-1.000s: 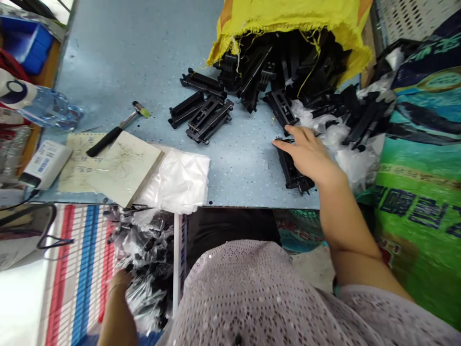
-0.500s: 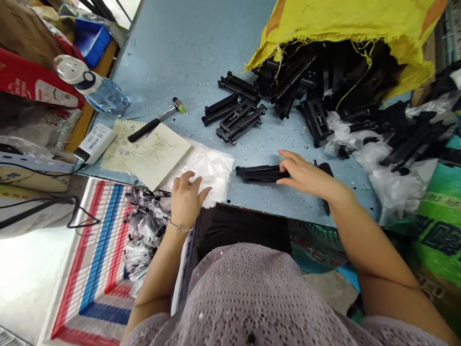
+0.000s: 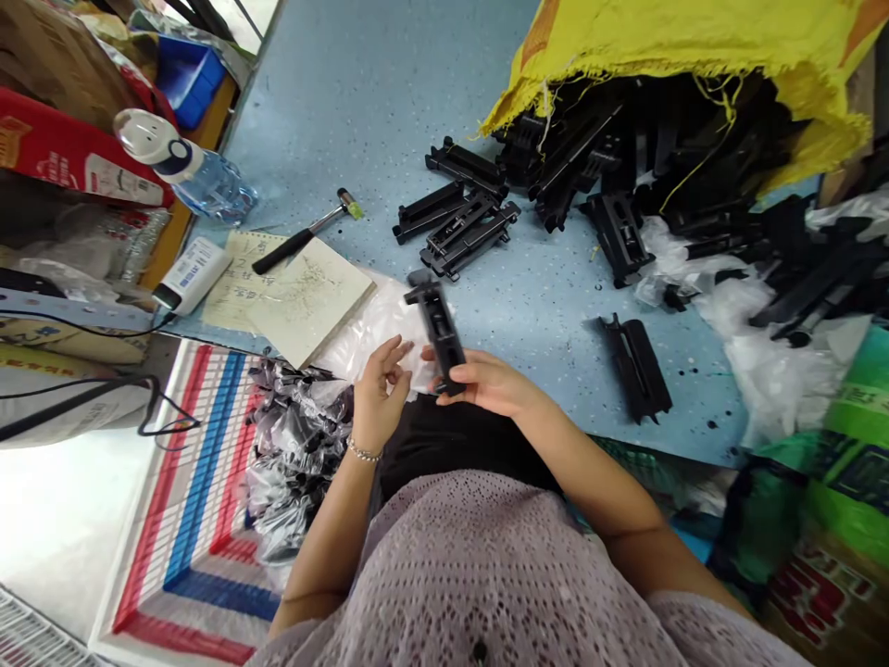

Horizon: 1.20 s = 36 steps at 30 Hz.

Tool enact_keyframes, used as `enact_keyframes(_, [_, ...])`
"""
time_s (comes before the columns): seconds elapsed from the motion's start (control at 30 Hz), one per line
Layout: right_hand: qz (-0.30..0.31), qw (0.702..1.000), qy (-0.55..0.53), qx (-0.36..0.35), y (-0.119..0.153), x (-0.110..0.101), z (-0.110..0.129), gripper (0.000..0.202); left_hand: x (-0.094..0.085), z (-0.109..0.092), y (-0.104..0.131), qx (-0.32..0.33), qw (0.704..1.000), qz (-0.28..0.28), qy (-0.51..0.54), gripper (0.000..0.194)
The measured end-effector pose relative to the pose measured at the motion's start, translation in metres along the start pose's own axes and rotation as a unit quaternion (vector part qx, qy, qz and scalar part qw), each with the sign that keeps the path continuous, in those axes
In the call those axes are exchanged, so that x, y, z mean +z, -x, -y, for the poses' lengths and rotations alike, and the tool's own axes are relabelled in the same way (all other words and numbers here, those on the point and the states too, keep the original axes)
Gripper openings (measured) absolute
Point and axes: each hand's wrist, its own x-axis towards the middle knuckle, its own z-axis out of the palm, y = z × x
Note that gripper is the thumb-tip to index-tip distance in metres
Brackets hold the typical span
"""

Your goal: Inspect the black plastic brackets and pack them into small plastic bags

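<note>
Right hand (image 3: 492, 382) grips the near end of a long, black, slotted part (image 3: 439, 324), long axis pointing away, slightly left; left hand (image 3: 379, 396), just beside it, loosely curled at white plastic bags (image 3: 368, 320), grip undeterminable

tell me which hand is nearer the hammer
Left: the left hand is below and to the right of the hammer in the picture; the right hand, holding a black part, is farther right.
</note>
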Motion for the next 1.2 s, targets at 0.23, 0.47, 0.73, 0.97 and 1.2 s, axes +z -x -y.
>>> enact_keyframes(0.23, [0.016, 0.998, -0.063, -0.008, -0.021, 0.000, -0.010, 0.042, -0.009, -0.003, -0.003, -0.005, 0.998, -0.061, -0.033, 0.057])
enact_keyframes(0.47, [0.031, 0.997, -0.063, -0.025, -0.013, -0.005, -0.012, 0.043, -0.009, -0.010, -0.024, 0.000, 0.996, -0.071, -0.057, 0.009])
enact_keyframes(0.73, [0.010, 0.995, -0.090, -0.047, -0.016, -0.012, -0.014, 0.039, -0.009, -0.012, -0.028, -0.033, 0.984, -0.139, 0.109, 0.018])
enact_keyframes(0.97, [0.041, 0.993, -0.093, -0.053, -0.013, -0.011, -0.013, 0.039, 0.001, -0.016, -0.033, -0.062, 0.976, -0.076, 0.196, 0.040])
enact_keyframes(1.2, [-0.001, 0.990, -0.109, -0.086, -0.013, -0.025, -0.017, 0.037, -0.030, -0.012, -0.029, 0.073, 0.987, -0.091, -0.112, 0.006])
